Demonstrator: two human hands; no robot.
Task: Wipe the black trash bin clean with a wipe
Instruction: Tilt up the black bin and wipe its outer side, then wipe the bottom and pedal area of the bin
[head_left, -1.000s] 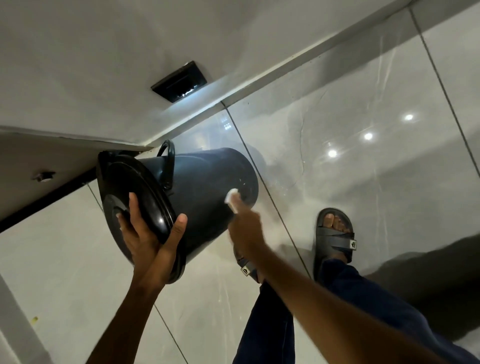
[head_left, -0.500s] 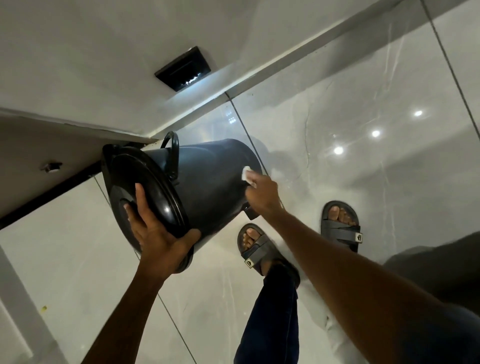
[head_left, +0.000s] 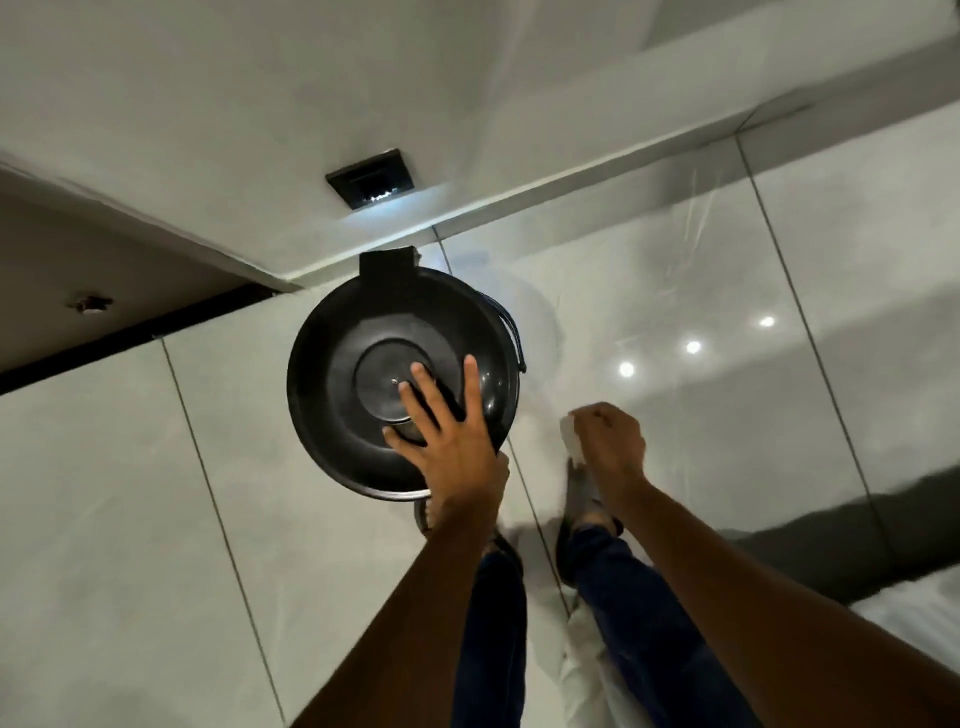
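The black trash bin (head_left: 343, 384) stands upright on the pale tiled floor, seen from straight above, so its round lid fills the view and its sides are hidden. A wire handle shows at its right rim. My left hand (head_left: 452, 431) lies flat on the lid's near right part, fingers spread, thumb hooked over the rim. My right hand (head_left: 610, 444) hovers to the right of the bin, apart from it, closed around a small white wipe (head_left: 570, 439) that sticks out on its left side.
A wall with a dark square vent (head_left: 371, 178) runs behind the bin. A dark gap under a door (head_left: 130, 338) lies at the left. My feet in sandals and blue trousers (head_left: 493, 623) are just below the bin.
The bin was tilted on its side with the wipe pressed to its wall; it now stands upright. My right hand has pulled away to the right with the wipe, and my left hand lies on the lid.
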